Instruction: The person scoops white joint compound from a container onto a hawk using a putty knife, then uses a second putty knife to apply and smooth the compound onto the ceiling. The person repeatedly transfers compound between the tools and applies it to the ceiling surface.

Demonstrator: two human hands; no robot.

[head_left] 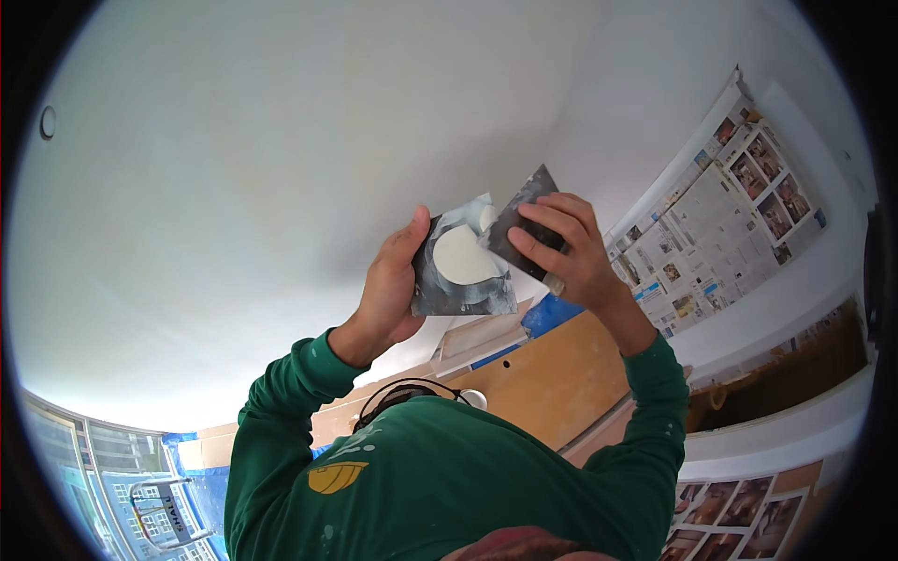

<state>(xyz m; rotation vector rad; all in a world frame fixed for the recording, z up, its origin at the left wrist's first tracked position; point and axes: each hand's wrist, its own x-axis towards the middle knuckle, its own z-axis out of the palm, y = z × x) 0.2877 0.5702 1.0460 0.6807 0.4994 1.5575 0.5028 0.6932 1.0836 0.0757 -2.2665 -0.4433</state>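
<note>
In my left hand (385, 285) is a flat, dark, roughly square plate (435, 294), gripped along its left edge with the thumb up. A rounded mound of off-white putty (466, 257) lies on the plate's face, with thin smears around it. My right hand (585, 252) clasps a dark, flat putty spreader (511, 222), fingers spread across its face. The spreader is tilted, and its lower-left edge overlaps the plate's right side. A smaller dab of putty (487, 216) shows at that edge; whether it sits on the plate or the spreader I cannot tell.
A smooth white surface (262, 140) spreads above and behind my hands. Newspaper sheets (692, 243) cover a panel at right. Below are a tan board (561, 374), a white round container (474, 399) and blue sheeting (550, 315). Lower left, a ladder-like frame (168, 514) stands near windows.
</note>
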